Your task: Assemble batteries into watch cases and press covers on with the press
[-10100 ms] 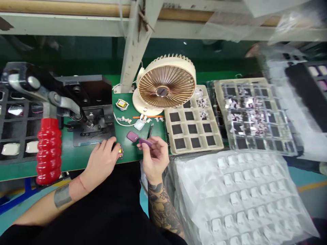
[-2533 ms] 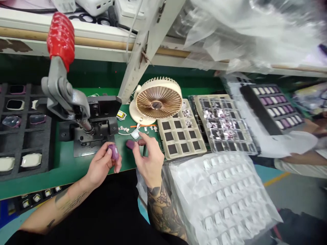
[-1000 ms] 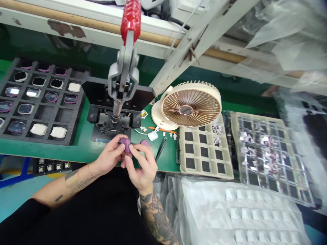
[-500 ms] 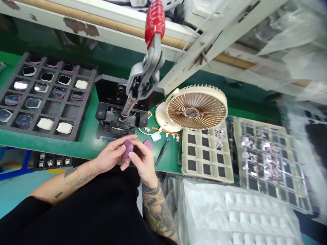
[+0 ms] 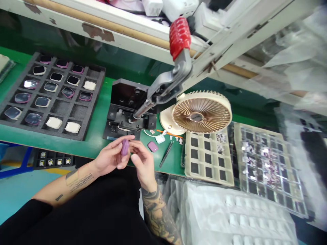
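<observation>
My left hand (image 5: pixel 109 154) is closed around a small purple watch case (image 5: pixel 125 147), pinching it between thumb and fingers, edge toward me. Beside it, my right hand (image 5: pixel 143 161) has its fingers curved at the case's right side, with the thumb standing apart. Whether those fingertips touch the case is hard to see. Another purple squarish piece (image 5: pixel 152 146) lies on the green bench just beyond my right hand. Tweezers (image 5: pixel 166 154) rest to its right. Behind my hands stands a black toggle-clamp press (image 5: pixel 130 119) with a red-gripped lever (image 5: pixel 180 37), tilted up to the right.
A grey foam tray (image 5: pixel 84 131) of watch cases, purple and cream, lies at left. A cream fan (image 5: pixel 201 112) stands right of the press. Compartment trays (image 5: pixel 209 172) with small parts sit further right, above plastic-wrapped white trays (image 5: pixel 204 204). A dark tray (image 5: pixel 55 153) is lower left.
My right thumb has come off the purple case, which is turned more edge-on in my left hand. The view has shifted, and the lever leans further right.
</observation>
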### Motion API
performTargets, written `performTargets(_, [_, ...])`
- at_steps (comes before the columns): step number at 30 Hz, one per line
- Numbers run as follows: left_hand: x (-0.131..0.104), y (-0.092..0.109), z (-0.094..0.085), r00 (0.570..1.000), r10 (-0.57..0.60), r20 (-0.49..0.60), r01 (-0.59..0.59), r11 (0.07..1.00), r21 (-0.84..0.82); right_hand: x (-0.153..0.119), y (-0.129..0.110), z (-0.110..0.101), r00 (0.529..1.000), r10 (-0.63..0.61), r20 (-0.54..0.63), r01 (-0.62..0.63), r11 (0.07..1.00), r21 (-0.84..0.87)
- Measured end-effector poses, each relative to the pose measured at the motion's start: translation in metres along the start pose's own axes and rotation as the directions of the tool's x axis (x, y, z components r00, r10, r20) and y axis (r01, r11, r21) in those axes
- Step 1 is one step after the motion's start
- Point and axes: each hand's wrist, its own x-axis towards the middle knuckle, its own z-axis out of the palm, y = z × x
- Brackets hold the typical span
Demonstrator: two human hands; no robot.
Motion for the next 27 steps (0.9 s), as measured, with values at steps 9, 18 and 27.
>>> performTargets(9, [-0.015,0.027,-0.016,0.990,0.078,0.121,-0.078,0.997,-0.008,0.014,-0.011,-0.005,0.972,-0.214,-0.094,0.172,0.929,-0.326])
performTargets(18, [-0.031,0.027,-0.038,0.977,0.138,0.162,-0.173,0.959,0.224,0.020,-0.002,0.011,0.922,-0.388,-0.018,0.299,0.738,-0.606])
performTargets(27, [-0.038,0.039,-0.044,0.963,0.259,0.070,-0.261,0.839,0.477,0.068,0.031,0.026,0.943,-0.237,0.236,0.313,0.380,-0.870])
